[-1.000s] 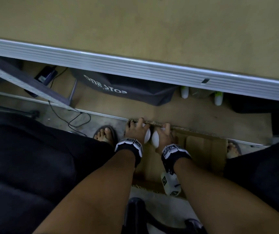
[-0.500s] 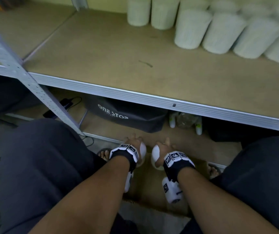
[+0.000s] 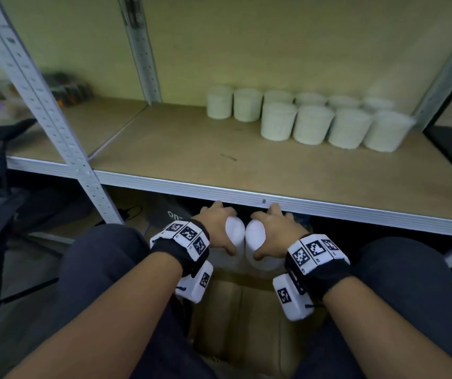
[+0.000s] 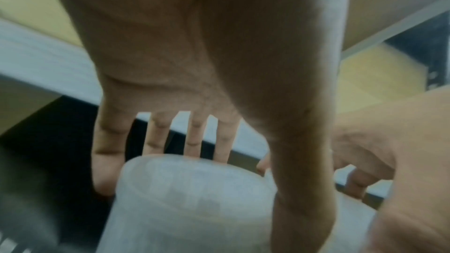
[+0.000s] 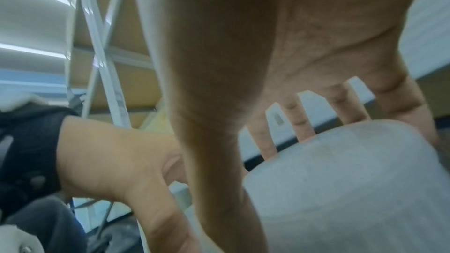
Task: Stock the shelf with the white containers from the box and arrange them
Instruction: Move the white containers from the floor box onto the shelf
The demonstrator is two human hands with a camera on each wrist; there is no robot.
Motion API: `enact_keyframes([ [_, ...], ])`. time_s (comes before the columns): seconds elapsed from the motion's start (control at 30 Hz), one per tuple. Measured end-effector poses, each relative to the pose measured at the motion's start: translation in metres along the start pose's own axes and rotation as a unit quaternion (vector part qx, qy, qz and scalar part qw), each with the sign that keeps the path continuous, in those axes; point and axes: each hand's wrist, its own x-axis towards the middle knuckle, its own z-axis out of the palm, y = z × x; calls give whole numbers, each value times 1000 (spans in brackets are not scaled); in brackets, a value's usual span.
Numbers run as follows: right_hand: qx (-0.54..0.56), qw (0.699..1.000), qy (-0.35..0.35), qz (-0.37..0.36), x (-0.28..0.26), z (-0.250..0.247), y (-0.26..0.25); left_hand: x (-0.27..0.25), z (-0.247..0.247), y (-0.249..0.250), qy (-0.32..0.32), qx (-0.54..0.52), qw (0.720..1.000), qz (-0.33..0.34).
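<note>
White container [image 3: 235,233] gripped in each hand [image 3: 215,225], side by side

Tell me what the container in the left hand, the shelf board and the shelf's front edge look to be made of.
Container in the left hand: probably matte, slightly translucent white plastic; the fingers show faintly through its rim.
Shelf board: looks like bare fibreboard or particleboard, flat tan, no gloss.
Shelf's front edge: apparently light grey metal, ribbed lengthwise, with a dull sheen.
</note>
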Motion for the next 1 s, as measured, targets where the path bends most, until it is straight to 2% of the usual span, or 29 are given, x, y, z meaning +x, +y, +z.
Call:
enact_keyframes([
  [0.1,16,998,41,-33,-23,-23,1,-22,-25,7,27,-7,999,31],
  [0.33,108,978,159,-76,-57,-77,9,-62,-84,32,156,-40,982,94],
  [0.63,210,918,325,-86,-40,-107,28,-45,-115,53,302,-134,939,97],
  [0.77,217,912,343,-61,-16,-104,34,-22,-112,58,310,-149,936,80],
  [0.9,185,935,301,-34,1,-98,36,-1,-99,56,269,-166,947,58],
  [1.0,167,939,298,-29,2,-99,36,4,-95,53,279,-177,942,61],
])
